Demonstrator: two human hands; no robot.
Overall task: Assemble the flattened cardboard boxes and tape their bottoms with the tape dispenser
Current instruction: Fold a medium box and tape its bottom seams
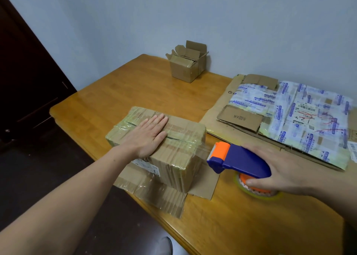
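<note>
A brown cardboard box (179,158) stands upside down near the table's front edge, its bottom flaps closed and covered with clear tape. My left hand (149,136) lies flat on that taped bottom, fingers straight. Its lower flaps spread out on the table and over the edge. My right hand (284,169) grips the blue and orange tape dispenser (237,159) just right of the box, cutter end pointing toward the box. A clear strip of tape runs from the box's right side to the dispenser.
A small open cardboard box (186,63) stands at the back of the wooden table (119,92) against the wall. Flattened cardboard boxes (301,117) covered in printed tape lie on the right. A dark door (25,77) is on the left.
</note>
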